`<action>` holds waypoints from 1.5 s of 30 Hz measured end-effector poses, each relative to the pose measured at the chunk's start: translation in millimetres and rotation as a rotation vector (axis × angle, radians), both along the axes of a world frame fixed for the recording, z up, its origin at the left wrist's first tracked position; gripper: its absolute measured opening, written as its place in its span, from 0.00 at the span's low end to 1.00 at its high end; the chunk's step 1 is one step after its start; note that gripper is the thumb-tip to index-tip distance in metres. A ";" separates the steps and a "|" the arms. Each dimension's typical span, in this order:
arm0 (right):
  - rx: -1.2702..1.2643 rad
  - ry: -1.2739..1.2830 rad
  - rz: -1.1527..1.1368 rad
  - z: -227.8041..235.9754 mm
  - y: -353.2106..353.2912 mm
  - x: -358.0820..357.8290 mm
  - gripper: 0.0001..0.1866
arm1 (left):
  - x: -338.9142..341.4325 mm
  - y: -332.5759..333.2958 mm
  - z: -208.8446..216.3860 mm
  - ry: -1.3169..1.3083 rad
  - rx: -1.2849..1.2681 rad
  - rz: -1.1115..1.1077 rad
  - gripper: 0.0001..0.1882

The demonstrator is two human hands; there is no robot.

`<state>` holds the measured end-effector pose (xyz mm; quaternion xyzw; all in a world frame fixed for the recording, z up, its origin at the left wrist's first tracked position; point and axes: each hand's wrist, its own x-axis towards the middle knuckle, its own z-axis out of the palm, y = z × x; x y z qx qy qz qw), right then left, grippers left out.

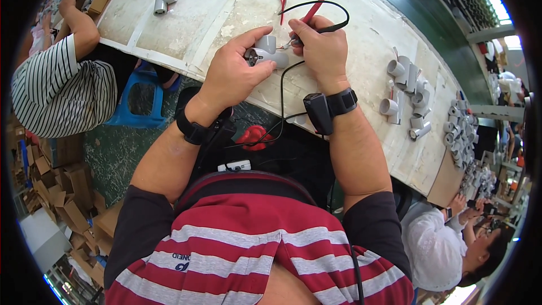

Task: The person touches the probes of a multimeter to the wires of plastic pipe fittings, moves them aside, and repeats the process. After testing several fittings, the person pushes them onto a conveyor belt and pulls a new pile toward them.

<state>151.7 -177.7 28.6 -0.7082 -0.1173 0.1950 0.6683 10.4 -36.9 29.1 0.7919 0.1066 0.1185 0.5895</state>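
Note:
My left hand (228,73) is wrapped round a grey T-shaped plastic housing (266,44), its thumb along the near side. Dark parts show in the housing's round left end. Just right of it, my right hand (323,53) is closed on a red test probe (314,9) and a black test probe (337,27). Thin wires (287,46) run from the housing to the fingertips of my right hand. Those fingers hide the probe tips, so contact with the wires cannot be made out. Leads from both probes loop over the white worktable (226,11).
Another grey housing (165,1) lies at the far left. Several housings (405,73) stand on the right, with a dense pile (460,130) beyond. A person in stripes sits left near a blue stool (138,99); another person in white works at right. Cardboard boxes (70,209) fill the lower left.

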 end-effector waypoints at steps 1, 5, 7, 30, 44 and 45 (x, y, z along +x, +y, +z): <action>0.007 -0.021 0.001 -1.9 0.2 -0.9 0.11 | 0.2 0.1 -1.7 -0.001 0.000 0.001 0.35; 0.012 -0.078 -0.002 -6.3 0.4 -2.7 0.10 | 3.2 -2.1 -2.9 -0.108 0.134 -0.005 0.35; -0.007 -0.096 -0.009 -6.4 0.8 -2.7 0.10 | 3.6 -8.1 -0.3 -0.129 0.104 0.040 0.32; -0.030 -0.189 -0.032 -7.4 2.0 -3.9 0.11 | 13.2 -9.0 -13.7 -0.380 0.205 -0.027 0.29; -0.058 -0.160 -0.027 -6.0 5.1 -6.1 0.10 | 16.2 -7.3 -27.0 -0.357 0.088 0.005 0.30; -0.059 -0.173 -0.045 -6.9 1.3 -5.4 0.10 | 18.7 -7.0 -26.8 -0.360 0.113 0.018 0.30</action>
